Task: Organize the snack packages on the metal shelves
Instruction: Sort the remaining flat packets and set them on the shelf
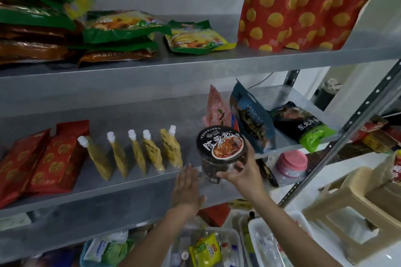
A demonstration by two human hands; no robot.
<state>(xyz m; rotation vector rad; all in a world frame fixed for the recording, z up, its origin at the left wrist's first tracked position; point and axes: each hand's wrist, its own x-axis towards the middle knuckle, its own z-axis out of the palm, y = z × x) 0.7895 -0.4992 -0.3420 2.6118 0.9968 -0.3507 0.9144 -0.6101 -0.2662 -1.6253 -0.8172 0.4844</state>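
The left hand is held flat and open just left of the noodle cup, gripped lid-up by the right hand over the middle shelf edge.

Black-and-green packet, middle shelf right: white 东北冷面. Noodle cup lid: large white characters, not surely legible. Red dotted bag, top shelf right: white logo blurred

One wide-angle view is taken from the person's head, directed forward and downward, and is set close before the grey metal shelves.
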